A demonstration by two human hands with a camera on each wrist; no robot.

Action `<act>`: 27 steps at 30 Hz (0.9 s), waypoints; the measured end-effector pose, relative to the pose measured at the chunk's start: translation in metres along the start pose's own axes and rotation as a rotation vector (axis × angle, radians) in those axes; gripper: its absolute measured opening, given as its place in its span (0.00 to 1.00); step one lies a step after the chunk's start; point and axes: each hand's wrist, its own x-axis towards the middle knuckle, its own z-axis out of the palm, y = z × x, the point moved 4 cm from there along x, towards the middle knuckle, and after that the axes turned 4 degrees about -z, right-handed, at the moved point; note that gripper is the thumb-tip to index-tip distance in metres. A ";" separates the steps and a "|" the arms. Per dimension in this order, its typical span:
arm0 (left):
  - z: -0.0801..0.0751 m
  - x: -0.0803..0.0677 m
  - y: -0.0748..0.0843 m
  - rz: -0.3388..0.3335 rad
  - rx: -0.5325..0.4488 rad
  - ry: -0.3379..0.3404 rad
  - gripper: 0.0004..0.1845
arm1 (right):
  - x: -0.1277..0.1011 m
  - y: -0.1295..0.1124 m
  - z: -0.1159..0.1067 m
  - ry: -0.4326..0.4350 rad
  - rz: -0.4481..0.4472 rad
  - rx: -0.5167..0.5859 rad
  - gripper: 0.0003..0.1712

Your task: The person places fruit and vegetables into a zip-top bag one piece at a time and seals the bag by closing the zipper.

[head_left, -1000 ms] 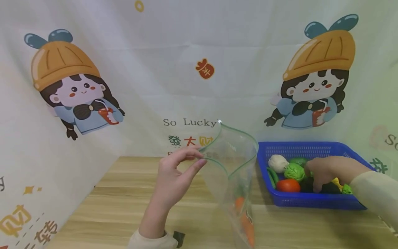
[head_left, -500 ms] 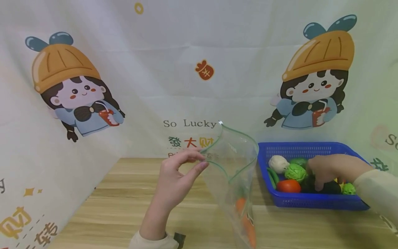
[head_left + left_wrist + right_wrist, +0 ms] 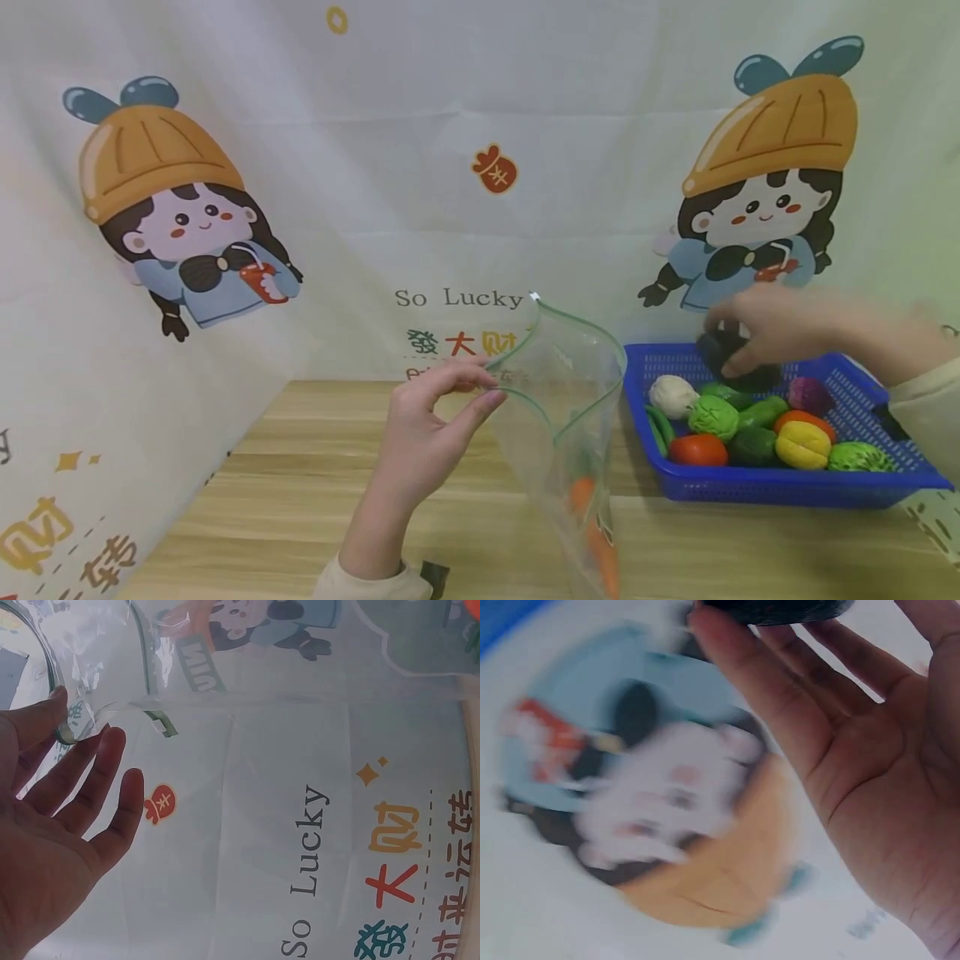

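Left hand holds a clear bag open; right hand lifts a dark vegetable above the blue basket.

The left hand point(image 3: 431, 421) pinches the green-edged rim of the clear zip bag point(image 3: 558, 392) between thumb and fingertips, keeping its mouth wide; an orange carrot point(image 3: 596, 533) lies at the bag's bottom on the wooden table point(image 3: 300, 500). To the right, the right hand point(image 3: 765, 329), blurred, grips a dark round vegetable point(image 3: 723, 354) above the far rim of the blue basket point(image 3: 787, 487), which holds a tomato point(image 3: 696, 448), green cabbage point(image 3: 711, 414) and other toy vegetables.
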 end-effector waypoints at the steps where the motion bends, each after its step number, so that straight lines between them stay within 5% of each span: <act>1: 0.000 0.000 0.000 0.003 -0.001 -0.003 0.07 | 0.000 -0.010 -0.015 0.048 -0.012 -0.009 0.36; 5: 0.001 -0.001 0.002 0.026 -0.007 -0.011 0.07 | -0.005 -0.062 -0.067 0.190 -0.079 -0.007 0.39; 10: 0.003 -0.001 0.004 0.052 -0.010 -0.013 0.07 | -0.011 -0.131 -0.094 0.240 -0.245 0.063 0.34; 17: 0.005 -0.001 0.006 0.071 -0.014 -0.011 0.07 | 0.004 -0.182 -0.077 0.097 -0.392 -0.020 0.30; 27: 0.004 -0.002 0.008 0.099 -0.010 -0.010 0.07 | 0.022 -0.192 -0.032 -0.151 -0.397 -0.018 0.23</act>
